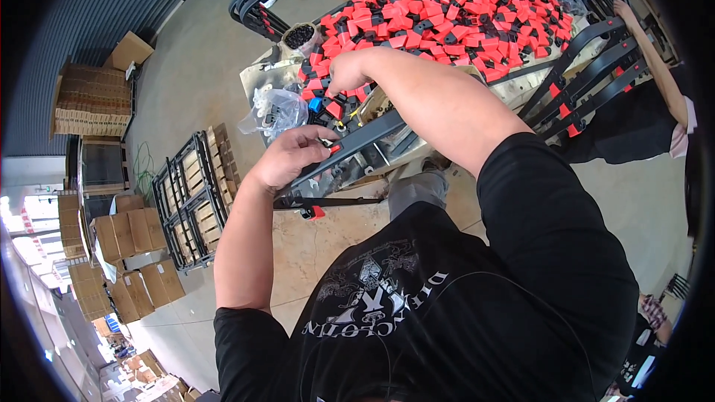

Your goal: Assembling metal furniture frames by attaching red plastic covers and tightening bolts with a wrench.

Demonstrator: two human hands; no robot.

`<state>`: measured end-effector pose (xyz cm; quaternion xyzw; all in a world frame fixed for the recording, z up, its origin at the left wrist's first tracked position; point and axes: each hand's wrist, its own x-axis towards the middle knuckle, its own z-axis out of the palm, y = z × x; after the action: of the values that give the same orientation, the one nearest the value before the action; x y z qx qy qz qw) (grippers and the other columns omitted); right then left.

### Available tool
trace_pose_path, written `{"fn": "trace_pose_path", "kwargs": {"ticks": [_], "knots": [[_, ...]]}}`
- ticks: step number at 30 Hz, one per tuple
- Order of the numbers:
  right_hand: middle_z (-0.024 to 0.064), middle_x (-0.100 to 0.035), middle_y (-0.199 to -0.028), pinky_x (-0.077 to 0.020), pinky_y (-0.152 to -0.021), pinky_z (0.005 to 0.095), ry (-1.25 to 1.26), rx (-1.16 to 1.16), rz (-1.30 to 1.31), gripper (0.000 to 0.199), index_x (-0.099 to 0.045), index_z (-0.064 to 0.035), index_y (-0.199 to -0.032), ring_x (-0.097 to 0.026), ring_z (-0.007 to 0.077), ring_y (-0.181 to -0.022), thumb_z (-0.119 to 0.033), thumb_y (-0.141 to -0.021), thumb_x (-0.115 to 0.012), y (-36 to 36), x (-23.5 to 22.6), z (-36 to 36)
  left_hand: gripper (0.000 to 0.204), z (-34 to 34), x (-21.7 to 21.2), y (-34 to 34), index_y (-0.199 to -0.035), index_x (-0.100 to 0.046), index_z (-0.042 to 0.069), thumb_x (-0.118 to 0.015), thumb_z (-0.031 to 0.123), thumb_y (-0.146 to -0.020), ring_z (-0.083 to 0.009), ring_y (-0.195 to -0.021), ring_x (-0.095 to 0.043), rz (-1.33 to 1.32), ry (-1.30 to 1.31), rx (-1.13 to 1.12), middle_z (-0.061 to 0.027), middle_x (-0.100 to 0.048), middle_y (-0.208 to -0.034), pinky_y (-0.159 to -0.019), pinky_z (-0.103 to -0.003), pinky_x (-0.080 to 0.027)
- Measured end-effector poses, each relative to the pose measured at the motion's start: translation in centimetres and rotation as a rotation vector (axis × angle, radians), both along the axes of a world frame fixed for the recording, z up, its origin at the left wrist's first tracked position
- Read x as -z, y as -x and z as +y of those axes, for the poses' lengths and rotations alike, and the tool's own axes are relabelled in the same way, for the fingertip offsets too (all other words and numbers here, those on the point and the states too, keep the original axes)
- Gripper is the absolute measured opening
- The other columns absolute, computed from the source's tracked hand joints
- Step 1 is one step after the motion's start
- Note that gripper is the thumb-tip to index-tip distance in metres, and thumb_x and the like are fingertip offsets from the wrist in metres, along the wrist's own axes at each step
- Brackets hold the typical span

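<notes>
Worktable: pale, cluttered work surface [521, 89] at the top middle of the view; every place below is told from it.
Heap: wide pile of small red-and-black plastic clip parts [462, 15] covers most of the worktable top, thickest toward its far right.
Pallet stack: black metal frame holding pale wooden slats [195, 193] stands on the floor to the left of the worktable, well apart from it.
Cartons: brown cardboard boxes [126, 246] sit on the floor farther left of the worktable, beyond the pallet stack.
Finished bars: black bars with red end pieces [588, 82] lean against the worktable's right edge, beside another person's arm.
Bar in hand: long, dark grey flat metal bar [357, 141] lies slanted across the worktable's near left edge, its lower end in the left hand.
Bag: clear plastic bag of small parts [277, 110] rests at the worktable's left corner, just beside the bar.
Cups: two round containers of small black pieces [299, 34] stand on the worktable's left and far edges.
Right hand: right hand [348, 71] reaches over the near left edge of the heap, fingers curled down among the clips; whether it grips one I cannot tell.
Left hand: left hand [292, 158] is closed around the bar's lower end, just off the worktable's near left corner.
</notes>
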<state>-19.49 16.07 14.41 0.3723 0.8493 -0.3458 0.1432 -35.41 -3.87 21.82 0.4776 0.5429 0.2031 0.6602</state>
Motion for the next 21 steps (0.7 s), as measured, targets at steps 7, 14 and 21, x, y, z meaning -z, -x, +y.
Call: {"fn": "trace_pose_path", "kwargs": {"ticks": [7, 14, 21], "knots": [[0.0182, -0.071, -0.116, -0.0547, -0.084, 0.0421, 0.008, 0.057, -0.010, 0.052, -0.070, -0.0047, -0.122, -0.070, 0.0292, -0.098, -0.042, -0.086, -0.070, -0.2, -1.2, -0.4, 0.038, 0.5, -0.2, 0.5, -0.124, -0.063, -0.002, -0.061, 0.005, -0.087, -0.0112, -0.068, -0.064, -0.041, 0.011, 0.061, -0.0045, -0.069, -0.083, -0.064, -0.025, -0.051], [0.0154, -0.063, -0.136, -0.0462, -0.106, 0.0439, -0.019, -0.162, 0.126, 0.064, -0.063, -0.0089, -0.135, -0.059, 0.0319, -0.124, -0.053, -0.088, -0.069, 0.8, -0.1, -0.4, 0.040, -0.2, 0.5, 0.2, -0.122, -0.064, -0.004, -0.068, 0.014, -0.087, -0.0167, -0.065, -0.065, 0.140, 0.008, -0.070, -0.0091, -0.067, -0.091, -0.055, -0.029, -0.053], [0.0169, -0.073, -0.112, -0.0512, -0.087, 0.0448, 0.058, -0.047, 0.108, 0.041, -0.075, -0.0024, -0.112, -0.068, 0.0286, -0.101, -0.031, -0.083, -0.069, 1.3, 2.8, 1.6, 0.039, 1.1, 2.0, -1.5, -0.119, -0.060, -0.005, -0.069, 0.018, -0.088, -0.0189, -0.054, -0.063, 0.168, 0.038, -0.124, -0.0087, -0.063, -0.080, -0.047, -0.030, -0.051]]}}
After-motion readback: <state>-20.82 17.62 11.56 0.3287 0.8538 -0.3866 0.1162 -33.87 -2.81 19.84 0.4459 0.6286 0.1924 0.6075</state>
